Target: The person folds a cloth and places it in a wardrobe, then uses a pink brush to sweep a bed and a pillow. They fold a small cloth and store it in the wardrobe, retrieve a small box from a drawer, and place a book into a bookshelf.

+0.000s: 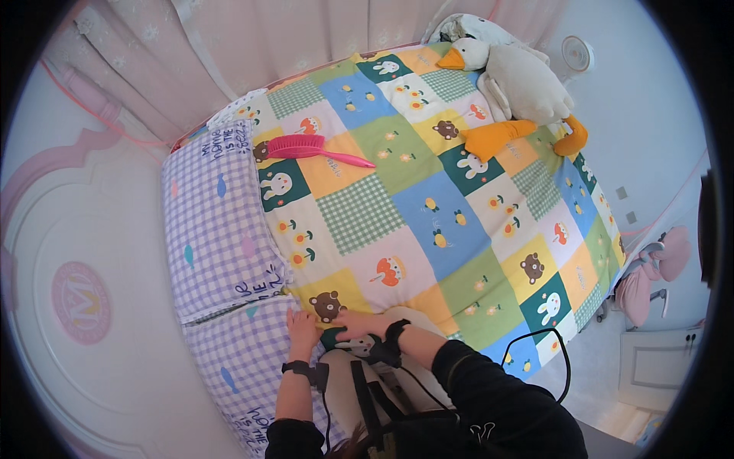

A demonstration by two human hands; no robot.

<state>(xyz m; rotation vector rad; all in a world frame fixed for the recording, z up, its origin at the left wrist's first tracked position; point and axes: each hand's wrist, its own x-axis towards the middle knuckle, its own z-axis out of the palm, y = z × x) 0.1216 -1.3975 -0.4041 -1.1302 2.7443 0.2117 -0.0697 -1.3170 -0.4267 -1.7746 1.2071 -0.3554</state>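
Observation:
My left hand (303, 329) lies at the edge of the lower purple checked pillow (229, 348), fingers stretched forward and slightly apart. Close to its right, my right hand (356, 326) rests palm down on the patchwork bed cover (436, 218), its fingers reaching left and the thumb side lower. Neither hand shows anything held. Under and around the right hand are a yellow bear patch and a dark green rabbit patch. A second purple checked pillow (210, 210) lies farther up, almost touching the first. Both of my wrists wear black straps with cables.
A pink hairbrush (298, 147) lies on the cover beside the far pillow. At the far right sits a white plush duck (527, 80) with orange feet. A pale headboard (115, 252) stands left, pink curtains (306, 38) behind, a pink chair (638, 287) at right.

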